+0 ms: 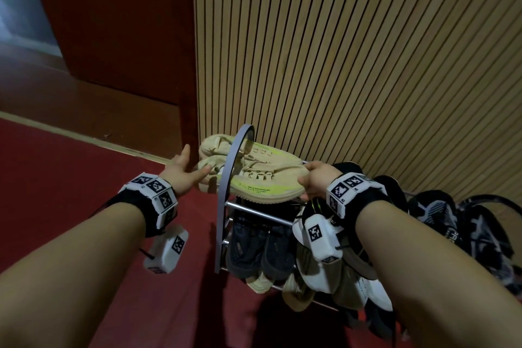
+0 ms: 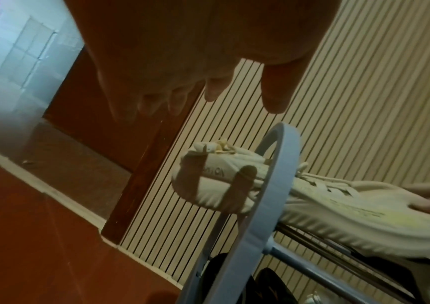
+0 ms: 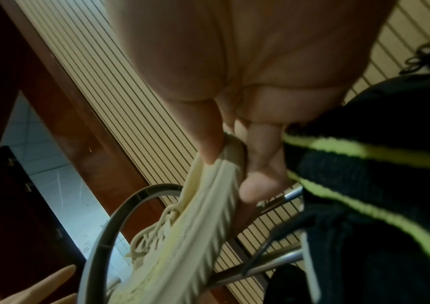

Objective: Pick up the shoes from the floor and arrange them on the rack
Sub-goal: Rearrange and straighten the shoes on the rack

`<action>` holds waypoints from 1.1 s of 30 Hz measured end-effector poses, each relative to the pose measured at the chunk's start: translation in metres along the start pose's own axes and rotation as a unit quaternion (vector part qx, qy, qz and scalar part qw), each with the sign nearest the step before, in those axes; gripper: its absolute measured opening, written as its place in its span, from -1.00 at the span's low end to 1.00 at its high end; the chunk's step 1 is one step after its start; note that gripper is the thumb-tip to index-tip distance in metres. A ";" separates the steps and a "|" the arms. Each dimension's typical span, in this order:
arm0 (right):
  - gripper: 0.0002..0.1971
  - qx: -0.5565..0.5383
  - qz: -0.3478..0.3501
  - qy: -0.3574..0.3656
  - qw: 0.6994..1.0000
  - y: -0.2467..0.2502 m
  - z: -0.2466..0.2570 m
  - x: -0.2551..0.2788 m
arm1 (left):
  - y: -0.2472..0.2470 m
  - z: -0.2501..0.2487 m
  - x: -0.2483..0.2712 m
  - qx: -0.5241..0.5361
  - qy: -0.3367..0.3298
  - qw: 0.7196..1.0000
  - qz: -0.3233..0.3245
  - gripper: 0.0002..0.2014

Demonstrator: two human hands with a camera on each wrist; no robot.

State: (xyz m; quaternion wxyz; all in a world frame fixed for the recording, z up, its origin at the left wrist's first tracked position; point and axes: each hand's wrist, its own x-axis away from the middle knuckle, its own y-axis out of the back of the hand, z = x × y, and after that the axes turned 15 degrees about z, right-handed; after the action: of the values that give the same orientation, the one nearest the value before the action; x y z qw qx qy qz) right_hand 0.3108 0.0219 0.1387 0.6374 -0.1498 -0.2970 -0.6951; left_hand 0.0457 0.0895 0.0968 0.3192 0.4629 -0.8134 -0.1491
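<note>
Right hand (image 1: 316,179) grip clamped on beige sneaker (image 1: 262,181) toe, left hand (image 1: 183,171) fingers apart, side print unreadable

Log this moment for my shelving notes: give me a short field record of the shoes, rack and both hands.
shoes in hand: beige pair, on top tier, heels poking out through the rack's end hoop
rack: grey end hoop, metal bars, against slatted wall
lower tiers: dark shoes and other pairs
left hand: open, by the heels
right hand: grips the toe end
floor: red
</note>
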 end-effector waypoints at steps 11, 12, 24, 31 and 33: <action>-0.25 0.024 0.082 0.080 0.993 0.004 -0.008 -0.003 | -0.013 -0.023 0.024 -0.091 -0.063 0.994 0.006 -0.20; -0.24 0.053 0.078 0.079 0.992 0.003 -0.010 -0.003 | -0.015 -0.027 0.025 -0.091 -0.067 0.993 0.013 -0.20; -0.57 -0.049 0.012 0.098 0.994 0.083 -0.027 0.033 | -0.056 -0.057 0.026 -0.103 -0.061 0.993 0.010 -0.23; -0.61 -0.154 -0.044 0.156 0.975 0.138 -0.066 0.068 | -0.082 -0.075 0.023 -0.092 -0.054 0.989 -0.101 -0.19; -0.59 -0.177 -0.048 0.169 0.968 0.144 -0.070 0.077 | -0.087 -0.082 0.026 -0.096 -0.054 0.987 -0.117 -0.19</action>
State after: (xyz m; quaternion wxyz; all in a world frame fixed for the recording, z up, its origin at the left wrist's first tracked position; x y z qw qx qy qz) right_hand 0.4520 -0.0831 0.1611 0.6074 -0.1257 -0.0642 -0.7817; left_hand 0.1476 0.0260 0.1218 0.2979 0.5132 -0.7518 -0.2874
